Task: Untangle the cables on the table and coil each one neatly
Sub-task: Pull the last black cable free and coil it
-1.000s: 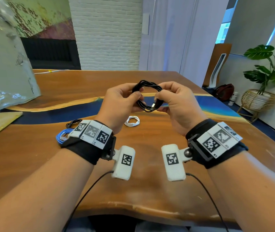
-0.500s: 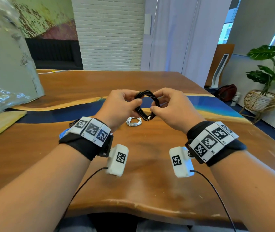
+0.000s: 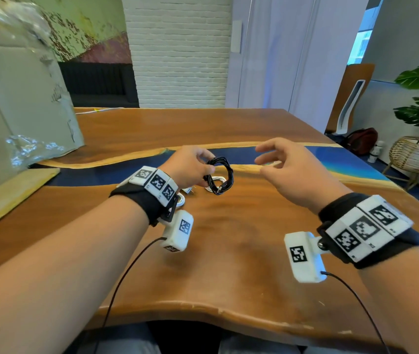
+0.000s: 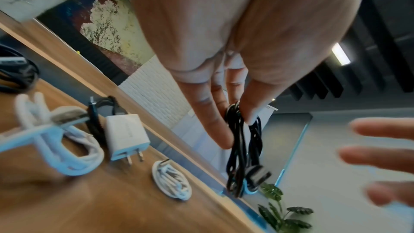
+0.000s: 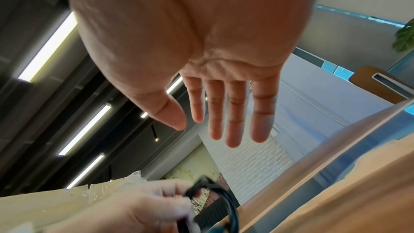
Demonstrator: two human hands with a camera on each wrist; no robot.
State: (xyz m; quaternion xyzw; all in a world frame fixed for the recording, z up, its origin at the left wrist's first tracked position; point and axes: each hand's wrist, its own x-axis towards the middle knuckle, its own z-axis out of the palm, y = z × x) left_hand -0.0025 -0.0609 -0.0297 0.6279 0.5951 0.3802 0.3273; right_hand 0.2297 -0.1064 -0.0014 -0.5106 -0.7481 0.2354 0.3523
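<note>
Left hand [image 3: 190, 164] raised above the wooden table [image 3: 229, 251], palm side turned inward, thumb and fingertips pinching the top of the coiled black cable [image 3: 219, 177]. Coil hanging upright below that pinch, plug end [image 4: 257, 174] dangling at the bottom (silver tip, seen from the left wrist view), whether clear of the tabletop or brushing it cannot be told. Forearm angled in from the lower left, strapped with a black wristband [image 3: 149, 198] carrying marker tiles and a small white camera block.

Lying on the table by the left hand: a thick white cable bundle [image 4: 56, 139], a white charger plug [image 4: 125, 134], a small flat white coil [image 4: 172, 180], and further black cable [image 4: 17, 72] at the far left edge of the wrist view.

Right hand [image 3: 287, 169] well to the right of the coil, not touching it, holding nothing. Fingers spread and loosely extended toward the left, thumb apart from them (palm fully exposed in the right wrist view). Wrist banded the same way, forearm entering from the lower right.
</note>
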